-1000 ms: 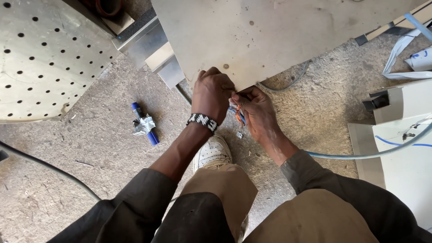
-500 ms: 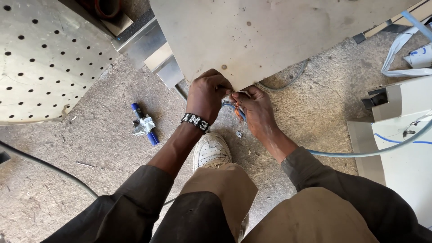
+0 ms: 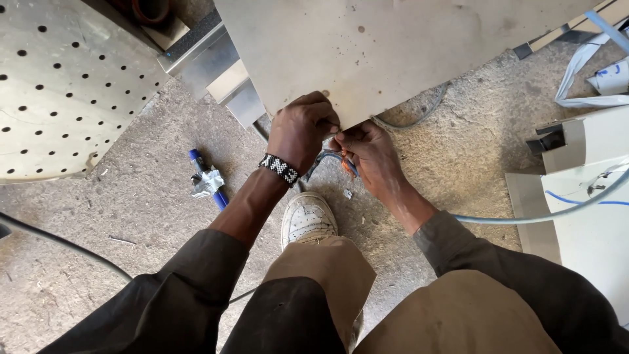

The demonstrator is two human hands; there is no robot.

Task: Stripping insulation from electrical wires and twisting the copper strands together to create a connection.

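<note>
Both hands meeting at the lower edge of the metal panel (image 3: 393, 59): left hand (image 3: 303, 131) clenched over that edge, right hand (image 3: 370, 157) pinching thin blue and orange wires (image 3: 341, 160) lying between the two, nearer the right fingertips. Wires running roughly left-right under the panel edge, flexible and plastic-coated, against flat, dull, scuffed sheet. Lying well apart on the rough concrete floor (image 3: 131, 210): a blue fitting (image 3: 208, 182), taped.

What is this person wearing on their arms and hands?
Both hands are bare, with no gloves. The left hand has a beaded wristband at the wrist, black with a white pattern. The right hand wears nothing at the wrist. Dark grey-brown sleeves cover both arms, pushed up so the forearms show.
</note>
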